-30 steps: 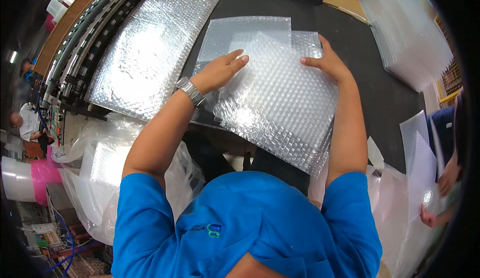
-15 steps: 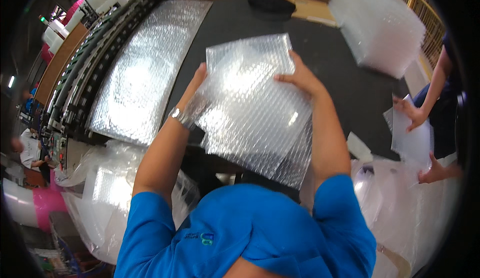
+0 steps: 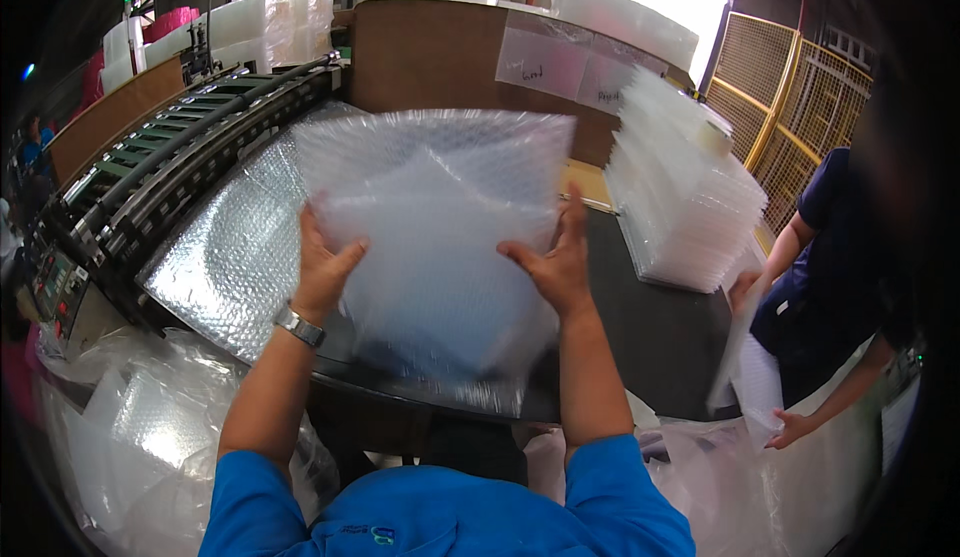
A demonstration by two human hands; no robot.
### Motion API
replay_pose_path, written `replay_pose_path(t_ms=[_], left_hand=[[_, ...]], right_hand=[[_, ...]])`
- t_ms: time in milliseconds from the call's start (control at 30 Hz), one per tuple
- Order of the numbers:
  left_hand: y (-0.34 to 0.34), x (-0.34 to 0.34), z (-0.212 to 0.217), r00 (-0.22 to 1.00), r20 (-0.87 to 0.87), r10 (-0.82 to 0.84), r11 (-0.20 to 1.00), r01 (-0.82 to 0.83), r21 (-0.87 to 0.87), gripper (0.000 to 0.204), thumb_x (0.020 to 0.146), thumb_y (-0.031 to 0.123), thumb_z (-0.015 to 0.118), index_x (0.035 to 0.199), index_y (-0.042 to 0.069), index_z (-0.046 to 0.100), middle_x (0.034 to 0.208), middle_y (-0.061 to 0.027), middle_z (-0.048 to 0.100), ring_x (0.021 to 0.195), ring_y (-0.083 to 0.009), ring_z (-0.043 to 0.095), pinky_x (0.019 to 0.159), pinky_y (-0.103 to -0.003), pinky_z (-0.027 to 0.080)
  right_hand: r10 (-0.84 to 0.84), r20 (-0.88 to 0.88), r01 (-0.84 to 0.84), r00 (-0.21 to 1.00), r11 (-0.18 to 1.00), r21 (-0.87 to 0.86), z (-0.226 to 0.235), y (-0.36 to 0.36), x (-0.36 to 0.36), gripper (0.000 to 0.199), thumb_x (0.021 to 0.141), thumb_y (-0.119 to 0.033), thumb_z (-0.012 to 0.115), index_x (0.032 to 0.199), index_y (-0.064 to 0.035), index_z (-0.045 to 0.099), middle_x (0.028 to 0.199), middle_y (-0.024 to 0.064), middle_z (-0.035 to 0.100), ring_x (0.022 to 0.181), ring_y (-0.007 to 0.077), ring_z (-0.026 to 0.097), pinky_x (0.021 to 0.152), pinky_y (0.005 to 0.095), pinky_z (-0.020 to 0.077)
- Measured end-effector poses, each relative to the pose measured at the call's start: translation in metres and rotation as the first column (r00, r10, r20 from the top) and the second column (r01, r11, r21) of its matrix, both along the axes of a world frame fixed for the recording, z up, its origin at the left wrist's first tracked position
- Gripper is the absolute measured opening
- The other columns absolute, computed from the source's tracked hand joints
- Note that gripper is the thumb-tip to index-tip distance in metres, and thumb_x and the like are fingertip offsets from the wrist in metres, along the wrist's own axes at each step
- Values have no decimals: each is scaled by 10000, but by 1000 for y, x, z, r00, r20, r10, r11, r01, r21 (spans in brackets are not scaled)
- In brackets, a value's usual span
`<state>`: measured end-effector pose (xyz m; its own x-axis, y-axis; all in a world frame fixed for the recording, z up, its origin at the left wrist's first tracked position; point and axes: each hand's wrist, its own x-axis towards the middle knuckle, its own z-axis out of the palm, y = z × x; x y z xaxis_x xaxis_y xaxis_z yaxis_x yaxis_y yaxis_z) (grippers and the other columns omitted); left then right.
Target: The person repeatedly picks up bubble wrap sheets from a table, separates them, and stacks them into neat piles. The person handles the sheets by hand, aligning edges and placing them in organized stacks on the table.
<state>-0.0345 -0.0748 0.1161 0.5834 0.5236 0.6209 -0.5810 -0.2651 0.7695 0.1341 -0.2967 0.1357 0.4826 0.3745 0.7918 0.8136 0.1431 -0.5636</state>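
Observation:
Between my hands I hold up a loose stack of clear bubble wrap sheets (image 3: 440,247), tilted over the dark table and smeared by motion. My left hand (image 3: 326,265) grips the left edge, its thumb in front and the fingers partly behind. On the opposite edge, my right hand (image 3: 553,262) is closed the same way, thumb across the near face. Some sheets lie askew to one another. A wider bubble wrap sheet (image 3: 225,242) lies flat on the table to the left, partly hidden by my left arm and the held sheets.
A roller machine (image 3: 190,137) stands along the left. On the table's (image 3: 660,342) far right rises a tall stack of bubble wrap (image 3: 670,192). At right, a co-worker in dark clothes (image 3: 830,267) holds a sheet (image 3: 750,367). Plastic bags (image 3: 150,427) hang at the near left.
The sheets have been raised from low over the table to a more upright tilt, both hands still on them. My view has lifted. The co-worker's sheet is turned edge-on.

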Motion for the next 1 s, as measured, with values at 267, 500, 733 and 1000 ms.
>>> replay_pose_path(t_ms=[267, 500, 733, 1000], left_hand=[[23, -42, -1, 998, 1, 59, 984, -58, 166, 1023, 654, 162, 741, 1354, 56, 3, 1232, -147, 357, 1108, -228, 406, 928, -338, 368], [22, -2, -88, 945, -314, 85, 970, -7, 242, 920, 683, 234, 726, 1330, -12, 119, 1129, -133, 471, 1035, -194, 477, 890, -312, 376], [-2, -21, -6, 1000, 7, 8, 999, -9, 43, 741, 705, 221, 709, 1266, 8, 274, 1166, -135, 456, 1096, -196, 436, 929, -324, 348], [-6, -4, -53, 939, -341, -49, 987, 98, 127, 702, 659, 126, 710, 1247, 28, 341, 1179, -109, 474, 1092, -194, 445, 940, -322, 333]], right_hand=[[187, 151, -186, 971, 982, -17, 19, 3, -32, 1059, 584, -81, 788, 1364, -130, 73, 1092, 123, 500, 952, 222, 527, 823, 323, 424], [87, -17, -85, 996, 885, -458, -66, -35, 50, 439, 620, -121, 707, 1034, -65, 573, 993, 111, 597, 889, 198, 565, 803, 299, 429], [-36, -95, -4, 995, 921, -390, 36, -33, -8, 702, 576, -234, 773, 1141, 14, 437, 1025, 136, 574, 962, 240, 529, 842, 366, 395], [-143, -41, 87, 989, 777, -624, -23, -39, 44, 695, 542, -216, 788, 1101, 25, 454, 1021, 171, 569, 1006, 279, 523, 868, 328, 376]])
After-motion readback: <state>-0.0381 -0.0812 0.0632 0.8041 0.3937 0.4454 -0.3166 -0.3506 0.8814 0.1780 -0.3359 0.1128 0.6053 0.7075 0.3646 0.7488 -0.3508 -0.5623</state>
